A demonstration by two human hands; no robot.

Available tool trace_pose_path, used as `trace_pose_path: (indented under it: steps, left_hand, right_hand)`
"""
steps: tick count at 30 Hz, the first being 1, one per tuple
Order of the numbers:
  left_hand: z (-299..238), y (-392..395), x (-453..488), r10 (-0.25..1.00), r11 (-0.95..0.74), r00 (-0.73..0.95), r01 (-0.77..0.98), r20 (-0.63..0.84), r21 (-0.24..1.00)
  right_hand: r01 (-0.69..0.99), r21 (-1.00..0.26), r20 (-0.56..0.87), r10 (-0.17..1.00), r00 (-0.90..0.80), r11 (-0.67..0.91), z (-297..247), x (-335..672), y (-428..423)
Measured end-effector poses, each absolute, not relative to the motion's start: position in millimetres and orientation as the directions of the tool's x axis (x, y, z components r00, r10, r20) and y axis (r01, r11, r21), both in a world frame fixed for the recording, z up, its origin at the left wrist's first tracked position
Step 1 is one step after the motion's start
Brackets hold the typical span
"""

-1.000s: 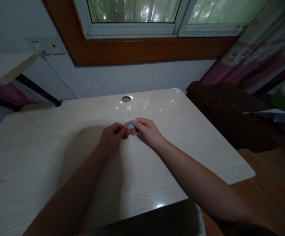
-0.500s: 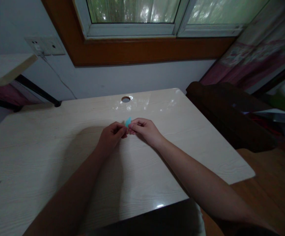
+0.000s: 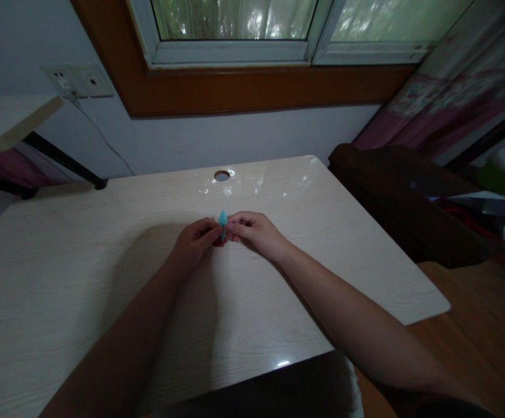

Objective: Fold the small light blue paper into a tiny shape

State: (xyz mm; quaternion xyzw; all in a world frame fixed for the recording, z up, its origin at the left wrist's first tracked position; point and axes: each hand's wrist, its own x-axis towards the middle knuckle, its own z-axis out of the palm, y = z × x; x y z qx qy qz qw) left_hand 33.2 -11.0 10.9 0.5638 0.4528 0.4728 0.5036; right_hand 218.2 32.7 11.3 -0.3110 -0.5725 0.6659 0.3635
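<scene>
A small turquoise piece of folded paper (image 3: 223, 218) with a pointed, leaf-like top stands upright between my fingertips, above the middle of the desk. From the left, my left hand (image 3: 197, 237) pinches its lower part between thumb and fingers. My right hand (image 3: 256, 230) meets it from the other side, thumb and forefinger closed at the paper's right edge. Fingers cover part of its lower end. Both hands are close together, low over the pale wood-grain desk top (image 3: 252, 302).
Near the desk's back edge is a round cable hole (image 3: 222, 176). A raised shelf (image 3: 13, 122) on black legs stands at the left. Beyond the right edge is a dark brown piece of furniture (image 3: 392, 197). A window (image 3: 235, 52) lies behind the desk.
The paper has turned from a slanted, wider view to a narrow, upright point, and shifted slightly left. My right hand has moved a little left with it.
</scene>
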Motion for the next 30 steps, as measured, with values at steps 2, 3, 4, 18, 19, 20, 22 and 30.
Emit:
trace_pose_path:
  steps: [2, 3, 4, 18, 19, 20, 22, 30]
  left_hand:
    - [13.1, -11.7, 33.7, 0.987, -0.080, 0.144, 0.039, 0.074, 0.996]
    - [14.2, -12.1, 33.8, 0.987, -0.080, 0.146, 0.049, 0.072, 0.996]
    - [15.2, -12.4, 33.7, 0.986, -0.079, 0.148, 0.059, 0.070, 0.995]
    - [8.1, -10.9, 30.1, 0.975, -0.132, 0.197, 0.136, 0.104, 0.982]
    - [7.9, -11.0, 30.1, 0.975, -0.133, 0.196, 0.140, 0.104, 0.981]
    - [7.8, -11.1, 30.2, 0.976, -0.130, 0.195, 0.142, 0.101, 0.981]
    - [7.8, -11.0, 30.7, 0.979, -0.118, 0.181, 0.138, 0.092, 0.983]
    - [13.6, -10.7, 34.2, 0.989, -0.068, 0.138, 0.054, 0.060, 0.996]
  right_hand:
    - [-0.136, -0.988, 0.011, 0.839, -0.545, -0.075, 10.9, 218.6, 33.1]
    - [-0.142, -0.987, 0.016, 0.840, -0.543, -0.073, 10.6, 218.7, 33.3]
    - [-0.147, -0.987, 0.019, 0.841, -0.541, -0.072, 10.2, 218.9, 33.5]
    - [-0.137, -0.987, 0.009, 0.836, -0.549, -0.079, 8.2, 219.2, 34.6]
    - [-0.136, -0.988, 0.007, 0.839, -0.543, -0.080, 7.8, 219.2, 34.8]
    - [-0.134, -0.988, 0.004, 0.843, -0.538, -0.081, 7.4, 219.3, 35.0]
    - [-0.137, -0.987, 0.001, 0.848, -0.530, -0.085, 6.3, 219.5, 35.5]
    - [-0.174, -0.981, 0.028, 0.828, -0.560, -0.084, 4.9, 219.7, 35.5]
